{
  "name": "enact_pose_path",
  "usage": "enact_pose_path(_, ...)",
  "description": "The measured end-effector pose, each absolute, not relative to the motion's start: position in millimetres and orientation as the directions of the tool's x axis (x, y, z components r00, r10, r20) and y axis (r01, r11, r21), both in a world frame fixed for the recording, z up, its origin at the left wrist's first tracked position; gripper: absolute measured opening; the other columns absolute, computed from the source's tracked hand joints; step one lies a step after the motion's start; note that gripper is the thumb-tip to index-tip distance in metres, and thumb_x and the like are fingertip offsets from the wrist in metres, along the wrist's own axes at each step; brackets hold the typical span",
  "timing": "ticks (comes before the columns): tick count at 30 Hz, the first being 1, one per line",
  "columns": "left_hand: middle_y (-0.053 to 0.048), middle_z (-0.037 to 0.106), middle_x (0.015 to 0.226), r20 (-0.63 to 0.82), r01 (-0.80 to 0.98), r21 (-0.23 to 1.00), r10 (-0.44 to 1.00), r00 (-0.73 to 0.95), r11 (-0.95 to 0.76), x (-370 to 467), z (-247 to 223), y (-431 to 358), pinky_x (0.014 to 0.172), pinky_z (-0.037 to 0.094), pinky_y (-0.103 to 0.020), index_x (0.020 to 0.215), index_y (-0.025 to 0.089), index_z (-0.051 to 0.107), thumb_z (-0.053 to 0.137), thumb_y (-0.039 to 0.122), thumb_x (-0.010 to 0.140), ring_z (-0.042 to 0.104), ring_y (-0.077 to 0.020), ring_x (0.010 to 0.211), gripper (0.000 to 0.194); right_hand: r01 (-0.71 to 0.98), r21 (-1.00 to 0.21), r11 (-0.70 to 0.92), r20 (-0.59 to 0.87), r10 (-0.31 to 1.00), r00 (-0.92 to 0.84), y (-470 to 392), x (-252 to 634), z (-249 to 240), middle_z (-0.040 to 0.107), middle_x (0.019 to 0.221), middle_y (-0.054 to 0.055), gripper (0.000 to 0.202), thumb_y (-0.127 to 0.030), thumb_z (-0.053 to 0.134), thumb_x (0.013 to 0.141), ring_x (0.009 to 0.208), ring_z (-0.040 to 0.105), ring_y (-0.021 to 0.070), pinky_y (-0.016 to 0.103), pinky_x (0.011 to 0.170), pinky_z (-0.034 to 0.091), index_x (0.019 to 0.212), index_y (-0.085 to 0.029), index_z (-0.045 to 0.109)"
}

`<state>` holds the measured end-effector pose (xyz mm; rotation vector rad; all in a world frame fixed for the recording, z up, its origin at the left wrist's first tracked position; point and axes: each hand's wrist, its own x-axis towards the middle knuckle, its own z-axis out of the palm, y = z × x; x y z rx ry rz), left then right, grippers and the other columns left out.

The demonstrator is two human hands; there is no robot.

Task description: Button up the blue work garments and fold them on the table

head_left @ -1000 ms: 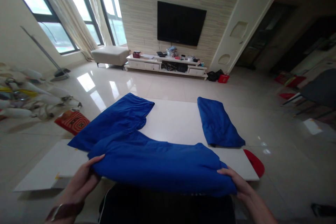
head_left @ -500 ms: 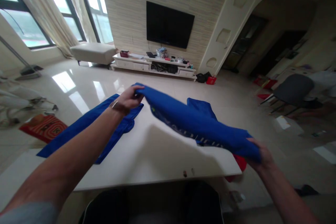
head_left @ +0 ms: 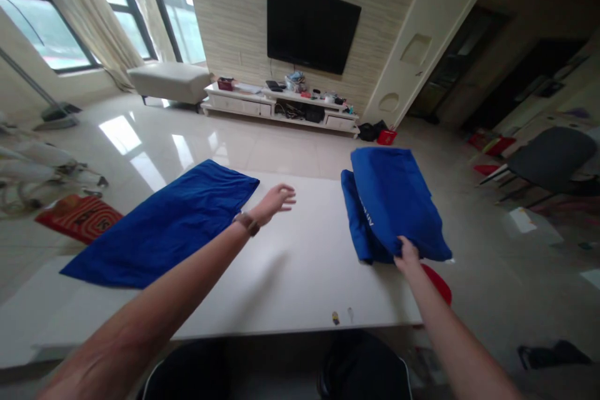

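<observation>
The right hand's grip [head_left: 407,254] is pinching the near edge of a folded blue cloth [head_left: 398,197] at the right end of the white tabletop [head_left: 304,250], its arm reaching forward. The left hand's grip [head_left: 276,200] is hanging released above the tabletop's middle, fingers loosely curled, while a spread blue cloth [head_left: 164,231] is lying toward the tabletop's left.

The white tabletop [head_left: 304,244] has a smooth surface, with soft shadows across its bare middle. On its left part, a wide blue cloth [head_left: 164,231] lies spread at a slant, lightly creased. On its right part lies a folded blue cloth [head_left: 355,222], largely covered by an upper blue cloth [head_left: 398,197]. Near the front edge, a small dark-and-yellow item [head_left: 335,318] sits just beside a small pale item [head_left: 350,314], both too small to identify.
</observation>
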<state>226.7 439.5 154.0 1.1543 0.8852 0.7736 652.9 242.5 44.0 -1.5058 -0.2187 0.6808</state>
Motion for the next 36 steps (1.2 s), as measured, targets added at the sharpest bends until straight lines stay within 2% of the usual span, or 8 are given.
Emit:
enact_pose_path(9, -0.014, 0.076, 0.106, -0.433, 0.404, 0.833, 0.900, 0.050, 0.378, -25, -44, 315, 0.081, 0.061, -0.043, 0.095, 0.019, 0.067, 0.066, 0.056, 0.065, 0.075, -0.0320, 0.097, 0.047, -0.411, -0.853, -0.321, -0.511, 0.358, 0.781, 238, 627, -57, 0.070, 0.076, 0.001, 0.029, -0.025, 0.079, 0.067, 0.069, 0.066, 0.0212, 0.030, 0.060, 0.058, 0.090, -0.023, 0.063)
enact_pose_path(13, -0.014, 0.077, 0.107, -0.210, 0.649, 0.724, 0.971, -0.114, 0.233, -87, -68, 305, 0.091, 0.060, -0.048, 0.100, 0.019, 0.067, 0.064, 0.051, 0.067, 0.074, -0.0350, 0.102, 0.046, -0.457, -0.802, -0.383, -0.588, 0.381, 0.713, 217, 623, -48, 0.068, 0.070, 0.002, 0.028, -0.047, 0.069, 0.082, 0.061, 0.065, 0.0203, 0.034, 0.061, 0.058, 0.088, -0.021, 0.062)
enact_pose_path(16, -0.020, 0.065, 0.140, 0.003, 0.807, 0.589, 0.998, -0.056, 0.044, -90, -75, 315, 0.113, 0.047, -0.049, 0.125, 0.014, 0.063, 0.062, 0.044, 0.073, 0.059, -0.0364, 0.133, 0.060, -0.489, -0.768, -0.413, -0.632, 0.368, 0.682, 192, 613, -41, 0.064, 0.066, 0.000, 0.022, -0.042, 0.056, 0.089, 0.058, 0.065, 0.0180, 0.032, 0.062, 0.057, 0.081, -0.022, 0.056)
enact_pose_path(19, -0.024, 0.046, 0.159, -0.067, 0.912, 0.408, 0.998, -0.005, 0.032, -70, -79, 331, 0.121, 0.038, -0.048, 0.141, 0.007, 0.056, 0.062, 0.032, 0.077, 0.045, -0.0381, 0.147, 0.069, -0.500, -0.761, -0.414, -0.647, 0.421, 0.635, 162, 606, -37, 0.066, 0.070, 0.001, 0.011, -0.032, 0.058, 0.084, 0.062, 0.067, 0.0165, 0.029, 0.064, 0.055, 0.082, -0.021, 0.057)
enact_pose_path(22, -0.024, 0.053, 0.152, -0.175, 0.956, 0.274, 0.983, -0.055, 0.102, -43, -76, 338, 0.115, 0.041, -0.048, 0.139, 0.007, 0.059, 0.060, 0.025, 0.082, 0.053, -0.0390, 0.138, 0.060, -0.444, -0.795, -0.413, -0.607, 0.517, 0.604, 135, 601, -32, 0.070, 0.078, 0.002, 0.019, -0.030, 0.065, 0.073, 0.068, 0.069, 0.0166, 0.027, 0.063, 0.054, 0.090, -0.020, 0.065)
enact_pose_path(28, -0.018, 0.069, 0.122, -0.251, 0.653, 0.713, 0.963, -0.101, 0.255, 14, -47, 334, 0.114, 0.037, -0.050, 0.098, 0.016, 0.070, 0.058, 0.011, 0.078, 0.059, -0.0361, 0.127, 0.023, -0.117, -0.862, -0.493, -0.465, 0.679, 0.568, 116, 570, -8, 0.073, 0.080, 0.006, 0.044, -0.050, 0.076, 0.059, 0.072, 0.070, 0.0208, 0.029, 0.065, 0.052, 0.088, -0.018, 0.071)
enact_pose_path(32, -0.014, 0.072, 0.107, -0.280, 0.448, 0.848, 0.957, -0.072, 0.282, 84, -32, 337, 0.107, 0.046, -0.042, 0.089, 0.018, 0.063, 0.064, 0.014, 0.077, 0.065, -0.0291, 0.115, 0.013, 0.137, -0.853, -0.503, -0.395, 0.794, 0.461, 140, 520, 3, 0.072, 0.078, 0.007, 0.044, -0.057, 0.072, 0.063, 0.076, 0.071, 0.0244, 0.034, 0.070, 0.054, 0.083, -0.018, 0.070)
enact_pose_path(36, -0.007, 0.069, 0.090, -0.293, 0.187, 0.942, 0.955, 0.051, 0.279, 182, -12, 321, 0.087, 0.056, -0.034, 0.087, 0.019, 0.056, 0.066, 0.028, 0.081, 0.070, -0.0206, 0.093, 0.015, 0.334, -0.889, -0.313, -0.217, 0.930, 0.295, 181, 450, 9, 0.073, 0.116, 0.014, 0.058, -0.050, 0.077, 0.061, 0.110, 0.069, 0.0321, 0.044, 0.089, 0.056, 0.110, -0.020, 0.069)
